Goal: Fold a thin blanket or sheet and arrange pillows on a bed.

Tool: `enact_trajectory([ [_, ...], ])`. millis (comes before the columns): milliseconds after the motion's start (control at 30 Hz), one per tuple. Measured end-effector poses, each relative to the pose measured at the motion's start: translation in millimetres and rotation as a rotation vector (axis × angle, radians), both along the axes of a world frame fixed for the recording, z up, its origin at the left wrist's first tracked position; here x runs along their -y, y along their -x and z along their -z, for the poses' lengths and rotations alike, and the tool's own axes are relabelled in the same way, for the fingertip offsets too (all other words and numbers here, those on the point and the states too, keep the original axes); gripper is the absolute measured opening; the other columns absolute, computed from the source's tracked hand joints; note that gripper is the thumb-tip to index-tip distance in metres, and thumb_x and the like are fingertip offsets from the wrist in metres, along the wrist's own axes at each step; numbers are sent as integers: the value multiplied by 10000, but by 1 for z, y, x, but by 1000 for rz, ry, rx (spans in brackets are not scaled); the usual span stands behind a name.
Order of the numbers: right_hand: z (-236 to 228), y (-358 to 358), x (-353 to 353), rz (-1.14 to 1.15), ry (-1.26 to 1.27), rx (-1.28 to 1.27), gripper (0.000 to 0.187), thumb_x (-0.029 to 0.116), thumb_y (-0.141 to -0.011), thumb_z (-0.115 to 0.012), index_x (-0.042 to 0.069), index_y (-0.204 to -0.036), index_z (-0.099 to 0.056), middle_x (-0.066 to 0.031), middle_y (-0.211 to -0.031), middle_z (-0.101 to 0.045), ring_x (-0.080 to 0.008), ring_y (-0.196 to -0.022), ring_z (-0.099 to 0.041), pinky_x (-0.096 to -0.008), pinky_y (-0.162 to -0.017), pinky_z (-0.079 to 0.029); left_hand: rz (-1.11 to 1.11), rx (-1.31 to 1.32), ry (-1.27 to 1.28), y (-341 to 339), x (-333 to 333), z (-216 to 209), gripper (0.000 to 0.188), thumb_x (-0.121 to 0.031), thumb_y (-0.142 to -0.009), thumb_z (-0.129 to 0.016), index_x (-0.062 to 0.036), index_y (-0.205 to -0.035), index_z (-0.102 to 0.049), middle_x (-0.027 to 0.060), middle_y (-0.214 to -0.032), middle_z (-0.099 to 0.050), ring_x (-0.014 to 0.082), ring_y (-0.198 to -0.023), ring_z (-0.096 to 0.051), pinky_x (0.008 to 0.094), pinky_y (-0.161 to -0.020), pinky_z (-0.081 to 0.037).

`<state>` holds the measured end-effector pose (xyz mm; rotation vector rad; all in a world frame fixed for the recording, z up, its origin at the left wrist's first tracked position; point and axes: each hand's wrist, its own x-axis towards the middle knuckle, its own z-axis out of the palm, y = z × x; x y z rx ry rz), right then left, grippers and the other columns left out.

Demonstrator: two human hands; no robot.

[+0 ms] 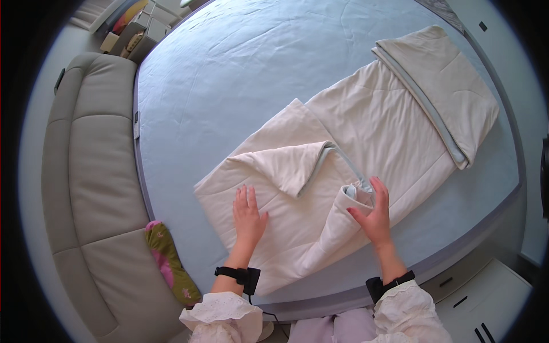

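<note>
A cream quilt (pixel 377 120) with pale grey-blue edging lies folded lengthwise across the bed, slanting from near left to far right. Its far end (pixel 446 86) is doubled back over itself. At the near end, one corner (pixel 291 163) is turned over, and another part curls up into a loose roll (pixel 334 223). My left hand (pixel 249 217) lies on the quilt beside the turned corner, fingers stretched out. Around the roll's upper end is my right hand (pixel 374 216), thumb and fingers apart; whether it presses on the cloth is hard to tell.
The bed has a light blue sheet (pixel 217 74) and a padded grey headboard (pixel 106 166) at the left. A green and pink cushion (pixel 170 260) rests against the headboard. At the lower right stands a white drawer cabinet (pixel 486 303); another bedside cabinet (pixel 150 37) is far left.
</note>
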<state>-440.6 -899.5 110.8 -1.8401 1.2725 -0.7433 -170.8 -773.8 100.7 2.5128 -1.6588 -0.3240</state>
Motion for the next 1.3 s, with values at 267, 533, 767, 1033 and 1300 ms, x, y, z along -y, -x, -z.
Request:
enact_trajectory([
  [267,-19,19,38,-548,-226,-364,404,456,-680,-610,63,-772,-600,-36,-645,-537,-195,-651,-544,-432,-987,-221,343,-34,105,-27,93,22,330,-126,-700,-588,-86,-1018,-513,86,-1009,-529,217,-1014,-477,457,-912,-294],
  [533,22,85,-19,189,-319,-137,368,265,-710,-654,4,-926,-512,-98,-840,-512,-194,-801,-514,-294,-772,-405,2,-222,154,-74,178,55,345,-231,-797,-546,-8,-1049,-473,176,-991,-517,288,-930,-490,363,-768,-394],
  [767,39,57,-21,152,-448,-218,546,282,-659,-690,-16,-1037,-434,-152,-989,-467,-277,-911,-473,-338,-787,-397,-102,-558,-134,-63,241,64,572,-324,-683,-680,55,-1053,-465,167,-1020,-530,250,-939,-520,342,-806,-409],
  [1033,23,40,-3,97,-753,-329,628,345,-621,-700,-9,-1046,-402,-203,-924,-538,-359,-852,-527,-390,-701,-429,-213,-830,-135,-60,259,35,343,-130,-590,-739,-49,-859,-542,30,-781,-575,129,-709,-546,274,-629,-447],
  [1300,4,72,21,-4,-647,-108,524,193,-722,-628,76,-1168,-378,-175,-991,-555,-318,-907,-543,-351,-754,-427,-87,-986,49,-49,265,-11,357,42,-662,-636,-59,-958,-463,11,-821,-539,118,-772,-530,252,-694,-453],
])
